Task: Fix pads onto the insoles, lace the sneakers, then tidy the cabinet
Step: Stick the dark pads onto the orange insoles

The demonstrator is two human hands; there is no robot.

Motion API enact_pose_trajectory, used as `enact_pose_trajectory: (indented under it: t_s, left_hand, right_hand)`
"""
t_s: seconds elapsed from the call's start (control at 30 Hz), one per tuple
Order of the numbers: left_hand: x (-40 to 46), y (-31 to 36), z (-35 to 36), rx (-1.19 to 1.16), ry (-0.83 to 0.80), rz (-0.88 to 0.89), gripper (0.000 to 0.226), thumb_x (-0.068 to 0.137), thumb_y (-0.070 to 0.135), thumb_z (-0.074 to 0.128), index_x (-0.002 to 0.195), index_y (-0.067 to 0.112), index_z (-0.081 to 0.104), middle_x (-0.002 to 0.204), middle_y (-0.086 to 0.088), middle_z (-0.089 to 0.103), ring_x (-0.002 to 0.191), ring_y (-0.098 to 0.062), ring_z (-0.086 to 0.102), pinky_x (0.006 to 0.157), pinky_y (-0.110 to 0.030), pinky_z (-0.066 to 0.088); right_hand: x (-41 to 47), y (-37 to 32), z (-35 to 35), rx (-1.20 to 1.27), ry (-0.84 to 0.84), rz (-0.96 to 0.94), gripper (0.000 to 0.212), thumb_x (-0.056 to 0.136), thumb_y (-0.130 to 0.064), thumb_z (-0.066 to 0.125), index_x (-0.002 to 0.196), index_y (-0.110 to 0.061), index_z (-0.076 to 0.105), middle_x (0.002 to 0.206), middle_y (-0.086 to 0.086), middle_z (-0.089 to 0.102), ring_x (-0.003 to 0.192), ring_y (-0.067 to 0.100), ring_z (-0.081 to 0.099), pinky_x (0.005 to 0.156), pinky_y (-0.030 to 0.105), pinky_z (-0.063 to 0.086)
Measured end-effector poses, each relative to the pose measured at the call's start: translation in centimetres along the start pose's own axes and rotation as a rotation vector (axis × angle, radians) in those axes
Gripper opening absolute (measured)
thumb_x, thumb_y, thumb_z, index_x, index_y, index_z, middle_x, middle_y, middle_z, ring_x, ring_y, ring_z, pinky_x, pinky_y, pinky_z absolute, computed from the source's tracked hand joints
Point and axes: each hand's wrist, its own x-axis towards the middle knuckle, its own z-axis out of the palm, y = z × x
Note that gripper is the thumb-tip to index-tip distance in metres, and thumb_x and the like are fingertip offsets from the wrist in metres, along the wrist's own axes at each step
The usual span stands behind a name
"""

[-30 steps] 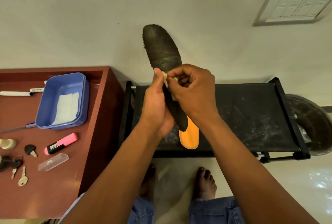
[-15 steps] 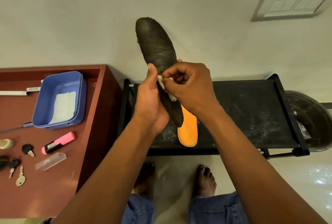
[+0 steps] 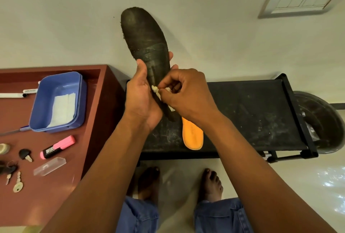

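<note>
Insoles are counted at two — one dark insole [image 3: 147,49] is held upright in the left hand [image 3: 141,100], thumb along its near edge and fingers curled behind it, while one orange insole [image 3: 192,135] lies on the black rack [image 3: 252,113]. One small white pad [image 3: 155,90] is pinched against the dark insole by the curled fingers of the right hand [image 3: 186,91]. On the red tabletop [image 3: 56,186] are seen one blue tray [image 3: 56,102] and one pink highlighter [image 3: 57,147].

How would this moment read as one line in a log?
left hand: holds dark insole | right hand: pinches white pad | orange insole: on black rack
</note>
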Motion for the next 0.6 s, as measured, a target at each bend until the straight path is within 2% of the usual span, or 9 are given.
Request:
enact_pose_trajectory:
  t_s: [0.13,0.2,0.27,0.37,0.47,0.53,0.6]
  left_hand:
    - [-1.1,-1.1,1.1,0.026,-0.082,-0.065,0.068,0.111,0.053,0.019,0.145,0.005,0.053,0.132,-0.014,0.068,0.126,-0.026,0.064,0.103,-0.037,0.055]
    - [-1.2,-1.4,1.3,0.054,-0.108,-0.07,0.068,0.111,0.054,0.02,0.143,0.005,0.055,0.132,-0.014,0.069,0.127,-0.026,0.064,0.105,-0.037,0.054]
    - [-1.1,-1.2,1.1,0.074,-0.104,-0.05,0.069,0.11,0.054,0.019,0.145,0.004,0.053,0.136,-0.016,0.066,0.128,-0.028,0.063,0.107,-0.039,0.053]
    - [-0.5,-0.1,0.1,0.019,-0.082,-0.008,0.069,0.11,0.053,0.017,0.15,0.005,0.048,0.148,-0.015,0.057,0.135,-0.029,0.057,0.108,-0.044,0.051]
    - [0.3,1.0,-1.3,-0.067,-0.062,0.055,0.066,0.11,0.054,0.017,0.152,0.013,0.046,0.154,-0.009,0.053,0.141,-0.028,0.051,0.104,-0.049,0.053]
    - [0.4,1.2,-1.5,-0.107,-0.067,0.061,0.067,0.109,0.055,0.016,0.153,0.013,0.045,0.154,-0.009,0.052,0.142,-0.029,0.05,0.104,-0.05,0.052]
    - [0.3,0.8,-1.2,-0.117,-0.09,0.036,0.07,0.109,0.057,0.016,0.152,0.011,0.046,0.155,-0.009,0.051,0.143,-0.028,0.049,0.108,-0.051,0.049]
  right_hand:
    - [0.2,0.3,-0.1,0.027,0.326,-0.017,0.004,0.086,-0.018,0.078,0.089,-0.015,0.08,0.082,-0.007,0.075,0.075,0.006,0.069,0.084,0.038,0.062]
    - [0.3,0.5,-0.4,0.014,0.374,-0.025,0.005,0.087,-0.018,0.078,0.09,-0.015,0.08,0.084,-0.006,0.076,0.077,0.006,0.07,0.088,0.038,0.061]
    - [0.5,0.7,-0.7,0.026,0.289,-0.014,0.005,0.086,-0.014,0.079,0.091,-0.014,0.081,0.083,-0.007,0.075,0.073,0.005,0.068,0.085,0.033,0.061]
    - [0.7,0.7,-1.2,0.057,-0.004,0.008,0.008,0.082,-0.008,0.081,0.089,-0.013,0.082,0.078,-0.007,0.075,0.065,0.001,0.065,0.068,0.02,0.055]
    - [0.3,0.2,-0.7,0.088,-0.191,0.012,0.008,0.081,-0.005,0.081,0.086,-0.011,0.081,0.074,-0.005,0.074,0.062,0.0,0.063,0.065,0.017,0.054]
    - [0.1,0.0,0.0,0.117,-0.115,0.019,0.007,0.082,-0.007,0.081,0.086,-0.012,0.082,0.074,-0.007,0.074,0.062,0.0,0.064,0.064,0.017,0.054]
    - [0.4,0.2,0.3,0.135,0.09,0.019,0.006,0.082,-0.01,0.081,0.087,-0.014,0.082,0.076,-0.008,0.076,0.065,0.002,0.067,0.068,0.023,0.059]
